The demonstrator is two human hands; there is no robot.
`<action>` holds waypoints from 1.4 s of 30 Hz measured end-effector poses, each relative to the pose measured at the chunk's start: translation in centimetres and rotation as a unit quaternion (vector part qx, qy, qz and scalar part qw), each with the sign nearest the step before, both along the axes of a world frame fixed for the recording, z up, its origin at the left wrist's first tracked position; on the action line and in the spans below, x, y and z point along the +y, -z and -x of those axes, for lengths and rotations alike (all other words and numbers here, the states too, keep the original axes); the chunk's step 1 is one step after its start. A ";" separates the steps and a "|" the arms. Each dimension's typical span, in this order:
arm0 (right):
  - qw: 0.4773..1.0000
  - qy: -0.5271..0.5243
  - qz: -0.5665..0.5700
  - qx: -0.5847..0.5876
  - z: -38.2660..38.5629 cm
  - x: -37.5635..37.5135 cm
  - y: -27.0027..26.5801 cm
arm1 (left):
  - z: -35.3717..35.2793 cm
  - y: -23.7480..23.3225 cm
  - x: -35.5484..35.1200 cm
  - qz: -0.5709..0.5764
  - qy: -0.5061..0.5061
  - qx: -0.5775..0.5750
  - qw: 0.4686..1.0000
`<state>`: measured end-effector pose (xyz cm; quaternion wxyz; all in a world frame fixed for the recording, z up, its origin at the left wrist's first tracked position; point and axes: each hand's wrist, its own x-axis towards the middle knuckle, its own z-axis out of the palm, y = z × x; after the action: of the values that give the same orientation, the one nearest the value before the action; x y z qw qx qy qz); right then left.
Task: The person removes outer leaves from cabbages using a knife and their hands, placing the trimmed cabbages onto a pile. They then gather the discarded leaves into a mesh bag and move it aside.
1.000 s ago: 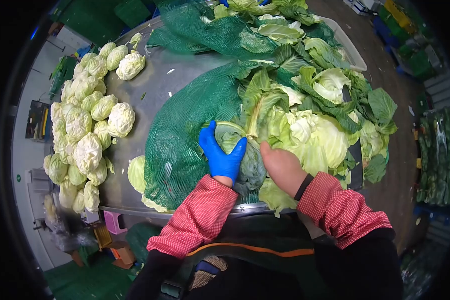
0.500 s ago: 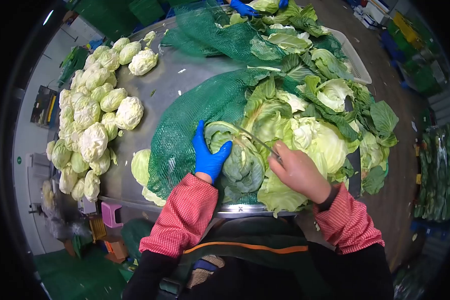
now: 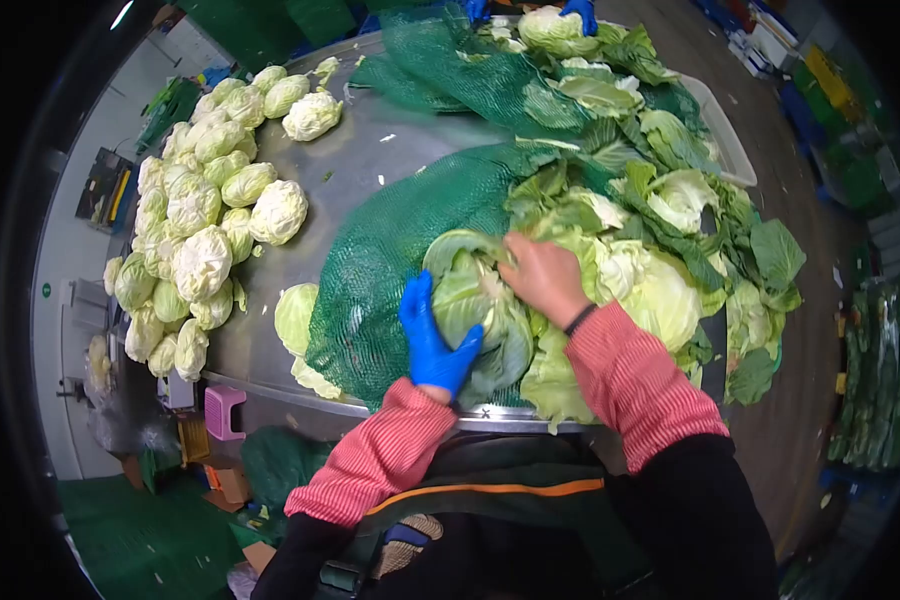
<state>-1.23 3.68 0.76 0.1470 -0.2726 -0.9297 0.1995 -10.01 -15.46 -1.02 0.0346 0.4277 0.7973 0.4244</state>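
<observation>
Dozens of pale, tight cabbages (image 3: pixel 200 230) lie heaped on the left side of the steel table (image 3: pixel 370 160), stripped of their dark outer leaves. One more pale head (image 3: pixel 295 315) sits half under the edge of the green mesh net (image 3: pixel 390 250). We judge that a good share of the trimming is done.

Plenty is left, though. On the right the net spills into a broad heap of leafy heads and loose dark leaves (image 3: pixel 670 200), and a big pale cabbage (image 3: pixel 660 295) lies just right of our hands. More net and leaves run to the far end, where a co-worker's blue-gloved hand (image 3: pixel 580 12) rests on another head.

The cabbage head (image 3: pixel 475 300) we are working on lies on the net at the near edge of the table, between our two hands. It has its greenish wrapper leaves on, so we reckon it is only partly trimmed.

Our left hand (image 3: pixel 432 345), in a blue glove, cups its near left side. The thumb and fingers are spread wide apart around the curve and grip it firmly.

Our right hand (image 3: pixel 542 275) is bare and lies over the far top of the same head, with the fingers curled down onto the leaves. We cannot tell whether they pinch a leaf or only press, nor whether the palm hides anything.
</observation>
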 end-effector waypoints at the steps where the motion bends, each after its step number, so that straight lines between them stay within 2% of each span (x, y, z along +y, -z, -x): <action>1: 1.000 -0.010 -0.008 -0.009 -0.2 -0.3 -1.4 | 0.4 -0.3 -0.5 -0.036 -0.021 -0.113 0.993; 3: 0.999 -0.026 -0.013 -0.034 -1.0 -1.8 -3.5 | 0.6 -1.1 -1.9 -0.097 -0.058 -0.337 0.935; 4: 0.999 -0.041 -0.028 -0.008 -1.3 -2.2 -4.2 | 1.4 -1.0 -1.8 -0.075 -0.069 -0.329 0.939; 7: 0.999 -0.021 -0.038 0.014 -2.1 -2.7 -8.3 | 2.3 0.0 0.2 -0.141 -0.011 -0.276 0.951; 8: 0.997 -0.018 -0.066 0.040 -2.7 -2.2 -9.9 | 2.1 0.0 0.5 -0.145 0.017 -0.316 0.937; 10: 0.984 0.042 -0.132 0.112 -3.5 0.3 -10.6 | 2.7 0.8 0.5 -0.063 0.014 -0.324 0.944; 11: 0.984 0.099 -0.116 0.097 -4.2 2.0 -11.4 | 3.1 1.6 0.5 -0.022 0.015 -0.327 0.945; 12: 0.981 0.159 -0.092 0.061 -4.9 3.9 -11.9 | 4.1 2.8 0.3 -0.027 0.013 -0.364 0.931; 13: 0.970 0.168 -0.168 0.054 -5.9 6.3 -10.9 | 4.9 3.5 0.0 0.007 -0.004 -0.389 0.921; 15: 0.933 0.211 -0.283 -0.063 -7.7 7.2 -9.4 | 6.8 4.4 -0.4 0.039 0.030 -0.492 0.869; 17: 0.961 0.185 -0.196 -0.065 -7.4 4.0 -7.8 | 7.8 4.8 -0.7 0.011 0.028 -0.578 0.816; 19: 0.996 0.053 -0.062 0.019 -7.6 -0.8 -4.4 | 7.1 5.2 -0.9 -0.054 -0.015 -0.674 0.737; 21: 0.999 -0.006 -0.031 0.021 -7.7 -4.5 -4.0 | 6.0 3.1 -0.1 -0.123 -0.011 -0.688 0.715; 22: 0.999 -0.001 -0.031 -0.015 -7.9 -5.7 -4.1 | 5.3 2.2 0.2 -0.158 -0.011 -0.695 0.701; 25: 0.993 0.021 -0.055 -0.099 -8.4 -7.3 -4.0 | 3.9 1.6 2.0 -0.159 -0.116 -0.607 0.770; 26: 0.990 0.038 -0.078 -0.109 -8.3 -7.2 -2.8 | 3.5 1.7 2.4 -0.166 -0.103 -0.585 0.787; 30: 0.984 0.090 -0.108 -0.110 -7.8 -6.1 1.2 | 1.8 7.0 3.1 -0.150 -0.162 -0.565 0.795; 34: 0.985 0.167 0.031 -0.023 -6.3 -2.9 5.2 | -0.8 6.3 3.1 -0.137 -0.110 -0.379 0.909; 37: 0.983 0.158 0.092 -0.004 -5.8 -1.1 5.3 | -0.5 5.8 2.8 -0.138 -0.125 -0.446 0.876; 38: 0.983 0.144 0.114 -0.005 -6.2 -0.9 5.2 | 0.8 7.2 2.0 -0.127 -0.125 -0.489 0.854; 39: 0.982 0.131 0.135 -0.004 -6.3 -0.8 4.9 | 1.0 4.6 1.6 -0.152 -0.119 -0.566 0.802; 41: 0.968 0.127 0.215 0.005 -6.6 -2.2 0.4 | 4.3 4.2 0.0 -0.107 0.002 -0.588 0.802; 42: 0.958 0.124 0.258 0.006 -6.6 -3.0 -1.0 | 5.1 1.2 -0.3 -0.071 0.043 -0.604 0.792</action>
<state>5.38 0.64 1.75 0.1012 -0.4135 -0.8042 0.4148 -15.10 -15.79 -2.27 0.4971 0.1189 0.5622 0.6502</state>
